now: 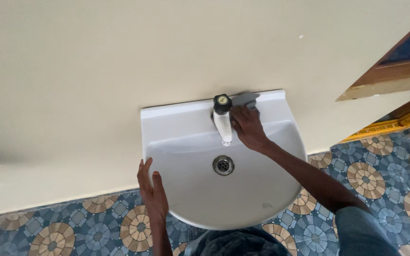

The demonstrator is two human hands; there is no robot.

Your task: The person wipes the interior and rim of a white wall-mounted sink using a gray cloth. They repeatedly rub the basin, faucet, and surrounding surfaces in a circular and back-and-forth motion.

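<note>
Standing over it, I see a white wall-hung basin (262,189) fixed against a cream wall (96,71), with patterned blue-and-tan floor tiles (390,170) below. Its bowl holds nothing but a round metal drain (223,164) near the middle. At the basin's twelve o'clock sits a white tap (223,124) with a black knob on top, its spout running lengthwise toward six o'clock, over the drain. The right hand (246,125) is much the nearer: it lies flat on the back ledge just at the tap's three o'clock, fingers together, pressing down on what looks like a grey cloth (247,99) at their tips. The left hand (153,189) rests on the rim at about eight o'clock, fingers slightly apart, holding nothing.
</note>
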